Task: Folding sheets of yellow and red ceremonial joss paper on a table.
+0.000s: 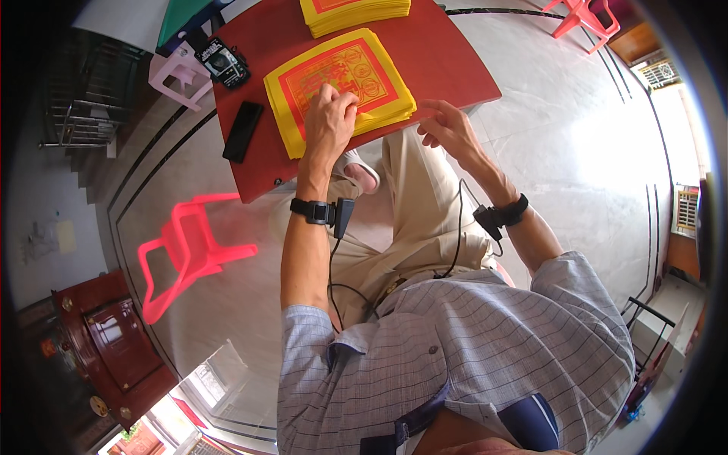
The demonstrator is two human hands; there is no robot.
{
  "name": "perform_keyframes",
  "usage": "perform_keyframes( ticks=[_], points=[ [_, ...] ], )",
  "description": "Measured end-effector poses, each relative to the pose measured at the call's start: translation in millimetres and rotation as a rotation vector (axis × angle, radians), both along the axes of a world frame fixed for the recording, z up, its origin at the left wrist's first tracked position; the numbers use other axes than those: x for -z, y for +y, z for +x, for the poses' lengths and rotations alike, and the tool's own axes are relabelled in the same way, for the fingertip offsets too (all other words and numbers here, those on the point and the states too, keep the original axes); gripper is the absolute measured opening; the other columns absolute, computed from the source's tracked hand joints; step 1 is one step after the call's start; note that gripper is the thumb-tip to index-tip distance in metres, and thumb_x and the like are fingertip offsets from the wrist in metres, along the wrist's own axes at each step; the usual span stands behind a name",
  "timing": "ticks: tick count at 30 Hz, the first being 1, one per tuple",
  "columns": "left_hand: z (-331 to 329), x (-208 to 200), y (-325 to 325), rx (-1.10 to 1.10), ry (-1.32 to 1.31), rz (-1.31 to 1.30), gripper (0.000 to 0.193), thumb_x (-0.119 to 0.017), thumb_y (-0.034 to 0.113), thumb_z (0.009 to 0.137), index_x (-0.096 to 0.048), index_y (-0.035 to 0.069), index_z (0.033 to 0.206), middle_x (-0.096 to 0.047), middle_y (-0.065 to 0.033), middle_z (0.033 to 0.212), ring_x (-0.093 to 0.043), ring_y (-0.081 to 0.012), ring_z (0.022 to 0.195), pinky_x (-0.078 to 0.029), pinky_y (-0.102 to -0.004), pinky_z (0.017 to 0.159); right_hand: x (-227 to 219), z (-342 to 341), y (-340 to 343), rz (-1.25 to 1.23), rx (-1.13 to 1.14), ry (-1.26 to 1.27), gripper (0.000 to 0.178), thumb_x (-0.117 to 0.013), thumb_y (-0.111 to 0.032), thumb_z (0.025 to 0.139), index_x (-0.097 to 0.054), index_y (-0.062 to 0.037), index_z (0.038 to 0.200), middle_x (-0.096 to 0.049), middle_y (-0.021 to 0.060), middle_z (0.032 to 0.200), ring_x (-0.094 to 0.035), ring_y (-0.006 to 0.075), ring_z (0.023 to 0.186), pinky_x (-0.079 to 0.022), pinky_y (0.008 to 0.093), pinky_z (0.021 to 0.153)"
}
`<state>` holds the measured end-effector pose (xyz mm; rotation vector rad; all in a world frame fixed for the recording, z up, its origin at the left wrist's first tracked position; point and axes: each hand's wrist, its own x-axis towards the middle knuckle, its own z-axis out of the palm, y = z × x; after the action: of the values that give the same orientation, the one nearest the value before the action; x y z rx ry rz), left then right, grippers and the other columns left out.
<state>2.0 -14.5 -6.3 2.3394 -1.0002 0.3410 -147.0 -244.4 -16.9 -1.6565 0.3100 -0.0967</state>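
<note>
A stack of yellow paper sheets (277, 106) with red printed panels lies on the red table, near its front edge. My left hand (331, 117) is over the near part of this stack, fingers bent and closed at the top sheet, whose near edge looks slightly raised beside the thumb. The fingertips are partly hidden. My right hand (453, 130) hovers just off the stack's right corner. Its index finger stretches toward the paper while the other fingers curl loosely, and nothing shows in it.
Farther back on the red table (447, 61) sits a second yellow stack (360, 21). A black phone (243, 131) and another device with a lit screen (222, 62) lie left of the papers. A pink plastic chair (193, 243) stands at left, a pale stool (180, 76) beyond it.
</note>
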Motion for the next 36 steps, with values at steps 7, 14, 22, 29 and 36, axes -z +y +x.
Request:
perform_keyframes(
  ticks=[7,14,22,29,36],
  points=[
    [3,3,2,0.029,-0.029,-0.016,0.013,-0.076,0.007,0.089,-0.081,0.011,0.1,-0.06,-0.0096,0.1,-0.063,-0.0315,0.093,-0.057,-0.0444,0.08,7,8,8,0.053,-0.006,-0.019,0.05,-0.066,-0.017,0.098,-0.059,0.0067,0.141,-0.075,0.0114,0.093,-0.072,0.015,0.073,-0.057,0.0274,0.064],
    [-2,-10,6,0.038,0.095,0.047,0.026,-0.081,0.027,0.091,-0.081,0.005,0.106,-0.061,-0.0141,0.106,-0.066,-0.0331,0.102,-0.056,-0.0451,0.09,2,6,25,0.004,-0.116,0.015,0.041,-0.067,-0.018,0.103,-0.062,0.0026,0.139,-0.074,0.007,0.09,-0.069,0.0115,0.072,-0.056,0.0262,0.066],
    [-5,-15,10,0.06,0.105,0.098,0.047,-0.09,0.038,0.081,-0.08,0.004,0.112,-0.061,-0.0139,0.113,-0.063,-0.0329,0.108,-0.054,-0.0462,0.097,-2,-1,28,0.015,-0.097,-0.005,0.035,-0.066,-0.013,0.098,-0.066,0.0045,0.129,-0.073,0.0084,0.086,-0.071,0.0129,0.07,-0.056,0.0266,0.063],
    [-1,-4,12,0.084,0.028,0.014,0.027,-0.077,0.021,0.094,-0.078,0.006,0.117,-0.062,-0.0144,0.107,-0.065,-0.0349,0.101,-0.054,-0.047,0.091,1,-2,22,0.036,-0.09,0.011,0.035,-0.066,-0.013,0.099,-0.067,0.0039,0.129,-0.074,0.0091,0.087,-0.071,0.0127,0.07,-0.056,0.0265,0.063],
    [-8,-3,14,0.091,-0.078,0.045,0.06,-0.063,0.0,0.096,-0.057,0.022,0.152,-0.064,-0.0169,0.116,-0.065,-0.0357,0.1,-0.057,-0.0466,0.085,5,19,14,-0.097,-0.08,-0.034,0.039,-0.068,-0.016,0.097,-0.068,0.0049,0.13,-0.075,0.011,0.085,-0.073,0.015,0.071,-0.057,0.03,0.067]
  ],
)
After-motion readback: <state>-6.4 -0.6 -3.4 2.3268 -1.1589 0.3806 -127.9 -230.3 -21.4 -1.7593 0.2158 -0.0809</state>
